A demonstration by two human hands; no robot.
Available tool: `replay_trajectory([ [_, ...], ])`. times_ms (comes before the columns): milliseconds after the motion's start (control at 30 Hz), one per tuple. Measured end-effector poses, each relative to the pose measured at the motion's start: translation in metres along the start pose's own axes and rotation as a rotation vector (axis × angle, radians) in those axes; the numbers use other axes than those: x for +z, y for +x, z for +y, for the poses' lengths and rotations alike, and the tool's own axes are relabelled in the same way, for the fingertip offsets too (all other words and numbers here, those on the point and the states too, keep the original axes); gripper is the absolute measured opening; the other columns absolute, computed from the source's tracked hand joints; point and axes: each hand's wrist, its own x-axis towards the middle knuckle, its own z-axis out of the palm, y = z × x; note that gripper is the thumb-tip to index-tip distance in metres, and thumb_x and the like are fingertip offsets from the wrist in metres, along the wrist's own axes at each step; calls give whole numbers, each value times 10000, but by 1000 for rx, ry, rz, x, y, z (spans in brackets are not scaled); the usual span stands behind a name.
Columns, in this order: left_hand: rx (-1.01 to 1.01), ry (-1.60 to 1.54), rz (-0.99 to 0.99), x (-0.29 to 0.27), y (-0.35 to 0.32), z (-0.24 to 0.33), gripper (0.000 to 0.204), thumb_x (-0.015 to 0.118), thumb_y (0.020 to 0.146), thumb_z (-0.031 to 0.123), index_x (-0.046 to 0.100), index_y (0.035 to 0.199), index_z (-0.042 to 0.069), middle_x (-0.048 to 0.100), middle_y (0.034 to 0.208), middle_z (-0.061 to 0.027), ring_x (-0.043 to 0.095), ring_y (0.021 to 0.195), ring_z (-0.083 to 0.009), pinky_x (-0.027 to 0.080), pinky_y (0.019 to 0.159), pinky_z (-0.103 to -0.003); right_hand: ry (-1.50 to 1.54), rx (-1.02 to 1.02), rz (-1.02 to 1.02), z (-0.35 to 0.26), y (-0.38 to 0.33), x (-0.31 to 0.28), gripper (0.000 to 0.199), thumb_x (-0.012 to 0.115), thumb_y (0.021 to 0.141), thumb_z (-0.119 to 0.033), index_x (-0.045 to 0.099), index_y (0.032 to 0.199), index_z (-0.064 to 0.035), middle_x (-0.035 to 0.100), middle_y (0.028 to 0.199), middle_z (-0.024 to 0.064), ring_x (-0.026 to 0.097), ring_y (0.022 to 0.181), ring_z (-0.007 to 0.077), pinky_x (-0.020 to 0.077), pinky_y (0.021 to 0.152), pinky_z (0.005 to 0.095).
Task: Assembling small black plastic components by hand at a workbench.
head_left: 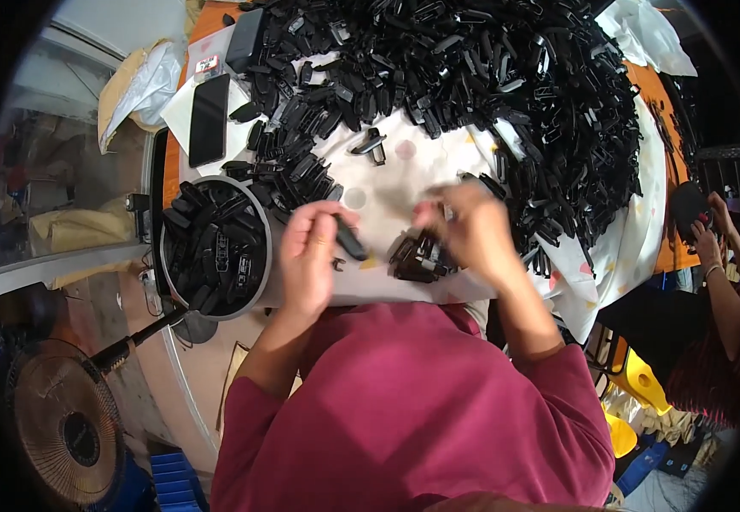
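My left hand (312,247) is closed around a small black plastic part (351,241) that pokes out to the right of the fingers. My right hand (465,229) grips a bunch of black plastic clips (417,258) low over the white patterned cloth (387,192). The two hands are close together near the table's front edge. A huge heap of the same black plastic parts (506,94) covers the cloth behind and to the right of my hands. My red sleeves fill the bottom of the view.
A round grey bowl (261,286) full of black parts stands left of my left hand. A black phone (208,119) and a black box (244,39) lie at the back left. A floor fan (67,422) stands lower left. Another person's hands (707,226) work at the right.
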Motion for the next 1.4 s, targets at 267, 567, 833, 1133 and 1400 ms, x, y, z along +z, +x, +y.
replay_trajectory([
  [267, 240, 1362, -152, -26, -25, 4, 151, 598, 756, 55, 630, 903, 72, 572, 912, -84, 584, 770, -246, 472, 660, -306, -442, 224, -16, 57, 4, -21, 226, 653, 708, -150, 653, 917, -66, 607, 945, 92, 549, 891, 283, 453, 774, 358],
  [567, 284, 1697, -326, -36, -24, 9, 300, 690, 648, 118, 601, 929, 65, 566, 983, -51, 584, 733, -264, 480, 619, -344, -487, 327, -51, 63, -2, -25, 243, 626, 714, -116, 625, 946, -47, 611, 908, 118, 564, 913, 293, 457, 782, 373],
  [833, 52, 1283, -312, -3, -15, 16, 173, 617, 768, 115, 586, 928, 57, 603, 832, -135, 600, 783, -288, 467, 658, -320, -225, 178, -107, 35, -15, -28, 211, 646, 684, -89, 649, 895, -69, 610, 893, 105, 567, 878, 278, 476, 724, 361],
  [1133, -30, 387, -257, 3, 17, 1, 267, 605, 816, 31, 550, 1076, 18, 599, 995, -47, 478, 654, -58, 403, 592, -176, -92, -108, -57, 16, -16, 11, 130, 670, 717, -63, 612, 834, -61, 603, 902, 70, 585, 803, 189, 485, 666, 283],
  [1400, 91, 396, -391, 29, 20, 3, 450, 611, 834, 83, 451, 1252, 29, 542, 991, -30, 485, 716, -50, 409, 637, -180, 1501, 236, 41, -7, -6, -11, 407, 604, 783, 53, 462, 1160, -9, 600, 987, 206, 637, 802, 210, 524, 521, 236],
])
